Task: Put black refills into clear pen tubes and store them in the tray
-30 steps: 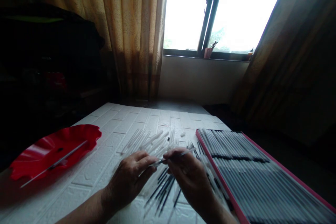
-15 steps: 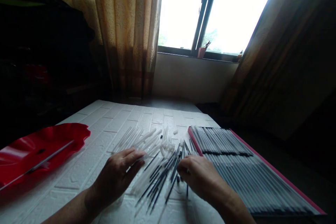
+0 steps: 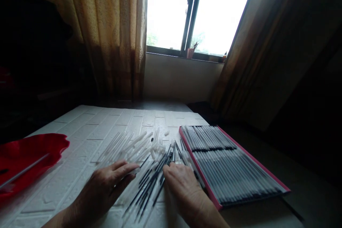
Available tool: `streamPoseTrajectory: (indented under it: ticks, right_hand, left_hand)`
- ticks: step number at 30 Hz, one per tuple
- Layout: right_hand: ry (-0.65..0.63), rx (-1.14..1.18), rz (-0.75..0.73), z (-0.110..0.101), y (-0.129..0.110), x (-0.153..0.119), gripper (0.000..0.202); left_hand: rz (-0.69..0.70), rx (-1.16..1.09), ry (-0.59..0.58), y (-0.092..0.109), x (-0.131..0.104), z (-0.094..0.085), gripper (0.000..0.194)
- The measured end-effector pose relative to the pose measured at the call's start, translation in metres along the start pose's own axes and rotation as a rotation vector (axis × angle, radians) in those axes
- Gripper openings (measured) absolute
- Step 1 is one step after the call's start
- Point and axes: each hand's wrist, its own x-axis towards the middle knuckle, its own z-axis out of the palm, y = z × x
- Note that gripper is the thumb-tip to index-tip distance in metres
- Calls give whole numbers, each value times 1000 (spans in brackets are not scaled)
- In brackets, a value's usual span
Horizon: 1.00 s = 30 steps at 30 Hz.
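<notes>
Dark thin rods (image 3: 145, 194) lie in a loose pile on the white table, between my two hands. My left hand (image 3: 109, 181) is left of the pile, thumb and forefinger closed on a small clear piece (image 3: 136, 170). At the pile's right side is my right hand (image 3: 180, 181), its fingers curled down among the rods; what they hold, if anything, is hidden. Clear tubes (image 3: 116, 146) and small clear caps (image 3: 158, 150) lie beyond my hands. A pink-edged box (image 3: 235, 167) on the right holds two rows of filled clear tubes with dark ends.
A red scalloped tray (image 3: 32, 149) with a long thin rod in it sits at the left on the brick-patterned table (image 3: 69, 142). Behind are curtains (image 3: 114, 35), a window and a small cup (image 3: 190, 53) on the sill.
The view has turned right, so the scene sits further left. My right hand has moved in closer over the rods, and my left hand keeps its pinch.
</notes>
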Motion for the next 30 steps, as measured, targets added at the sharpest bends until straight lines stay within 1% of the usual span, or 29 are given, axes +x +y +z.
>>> streamPoseTrajectory:
  ticks: [4, 7, 9, 12, 13, 15, 17, 19, 21, 24, 26, 30]
  right_hand:
    - [37, 29, -7, -1, -4, -2, 14]
    - [-36, 46, 33, -4, -5, 1, 14]
    - [-61, 38, 44, -6, -4, 3, 16]
    - [-20, 73, 48, -9, -4, 6, 17]
    - [5, 121, 42, -11, -4, 6, 17]
    - [55, 292, -18, -16, -5, 8, 15]
    - [85, 530, -100, -20, -8, 9, 15]
    - [92, 783, -148, -20, -10, 12, 18]
    - [93, 1015, -124, -17, -12, 16, 21]
    - [71, 1310, -51, -9, -12, 21, 20]
    - [54, 1415, -15, -7, -13, 23, 16]
    - [39, 1450, 16, -7, -14, 23, 9]
  left_hand:
    - [2, -11, -9, -2, -1, 2, 27]
    - [13, -14, -13, -2, 0, 2, 27]
    - [25, -12, -11, -3, 0, 2, 26]
    - [32, -5, -2, -4, -1, 4, 25]
    - [30, -1, 2, -4, -2, 4, 26]
    - [26, 12, 0, -4, -3, 5, 27]
    - [22, 26, -11, -2, -4, 6, 27]
    - [17, 34, -19, 1, -4, 5, 27]
    - [21, 34, -13, 3, -3, 4, 27]
    - [32, 31, -12, 7, -1, 2, 27]
    - [33, 28, -11, 10, 0, 1, 26]
    - [25, 8, 1, 12, 0, -1, 26]
